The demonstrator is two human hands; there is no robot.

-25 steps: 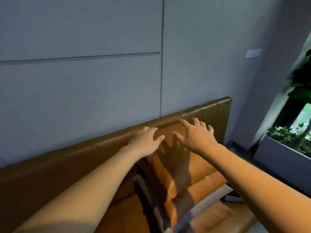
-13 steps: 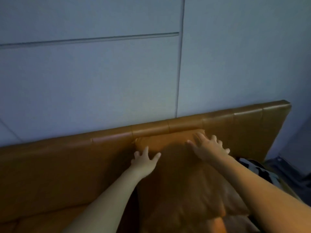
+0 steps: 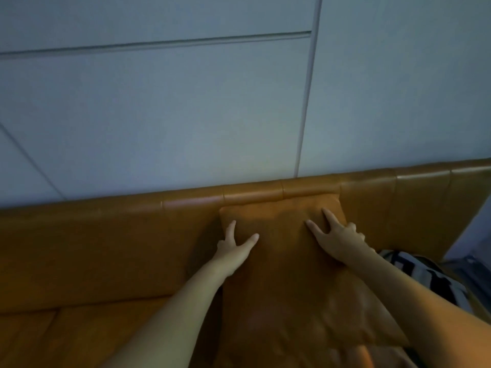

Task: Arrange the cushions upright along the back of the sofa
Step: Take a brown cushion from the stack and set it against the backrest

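Observation:
A tan leather cushion [image 3: 281,261] stands upright against the sofa back [image 3: 106,248], its top edge just under the backrest rim. My left hand [image 3: 233,245] lies flat on the cushion's upper left part, fingers spread. My right hand [image 3: 334,237] presses on the upper right part, fingers spread, some curled over the cushion's right edge. A black-and-white patterned cushion [image 3: 425,277] lies to the right, partly hidden by my right forearm.
A grey panelled wall [image 3: 186,115] rises directly behind the sofa. The sofa seat [image 3: 66,338] stretches to the left of the tan cushion. The backrest ends at the far right edge [image 3: 478,197].
The view has swung left and down. Both hands slid from the cushion's top edge down onto its face, and the cushion now rests flatter against the backrest.

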